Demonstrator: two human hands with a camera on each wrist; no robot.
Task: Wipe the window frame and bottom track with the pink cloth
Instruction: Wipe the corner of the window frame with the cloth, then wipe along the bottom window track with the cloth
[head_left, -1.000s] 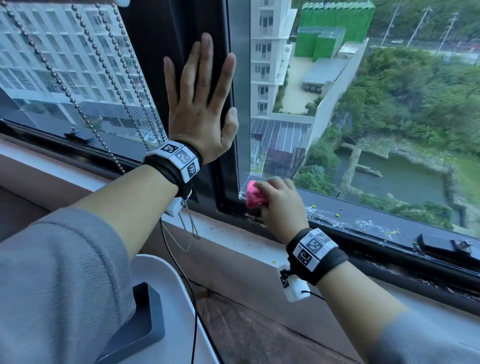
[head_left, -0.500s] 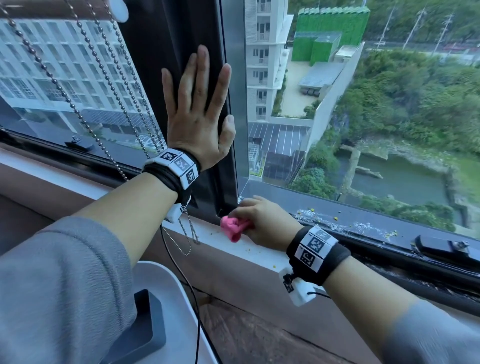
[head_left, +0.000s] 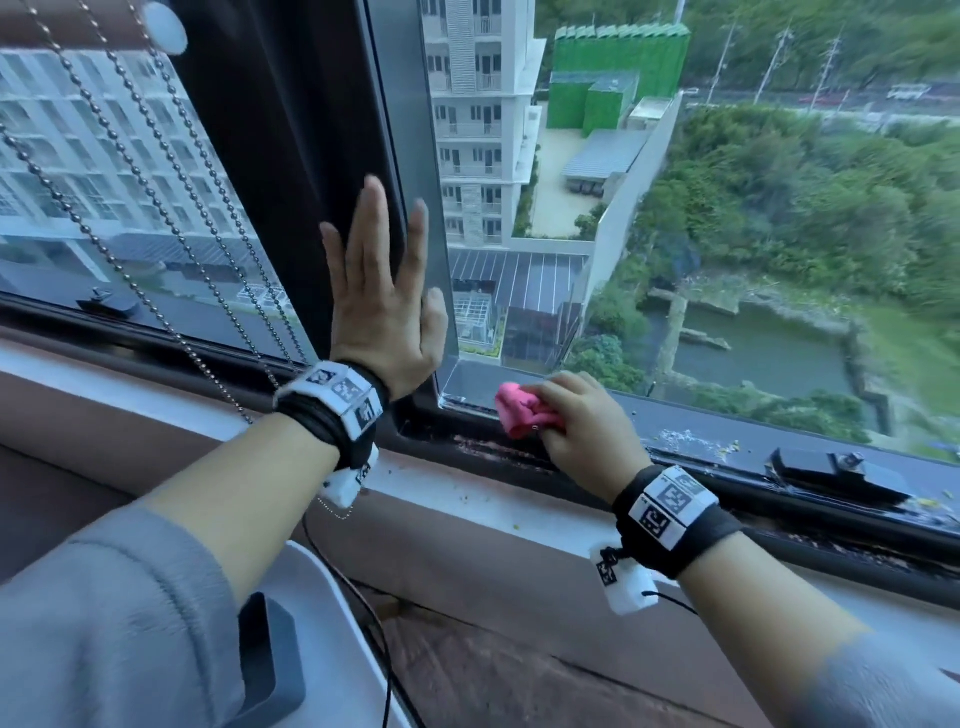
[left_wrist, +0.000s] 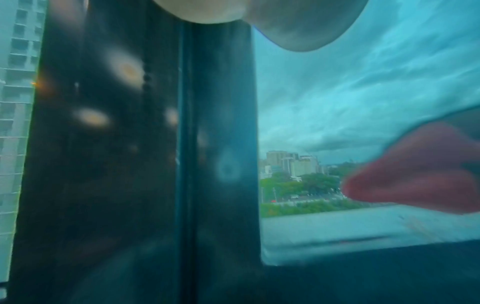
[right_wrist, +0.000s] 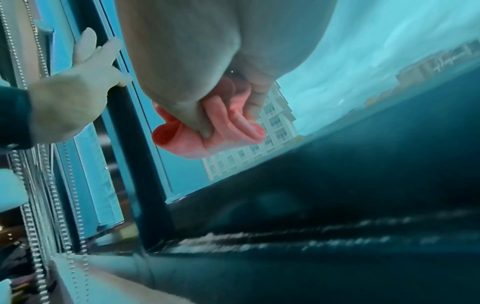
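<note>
My right hand (head_left: 576, 415) grips the bunched pink cloth (head_left: 522, 411) over the dirty bottom track (head_left: 498, 449), near the corner where the dark upright window frame (head_left: 311, 171) meets it. In the right wrist view the pink cloth (right_wrist: 207, 131) bulges out between my thumb and fingers above the track (right_wrist: 285, 238). My left hand (head_left: 382, 301) lies flat with straight fingers against the upright frame, just left of the cloth. The left wrist view shows that frame (left_wrist: 161, 154) close up and a blurred bit of pink cloth (left_wrist: 415, 170) at right.
Bead chains (head_left: 156, 208) hang in front of the left pane. Crumbs lie along the outer ledge (head_left: 691, 436), and a black latch block (head_left: 836, 475) sits on the track at right. A white sill (head_left: 467, 499) runs below; a white object with a dark slot (head_left: 270, 660) stands under my left arm.
My right hand lifted the pink cloth off the white sill and carried it right onto the bottom track. My left hand stayed flat on the upright frame.
</note>
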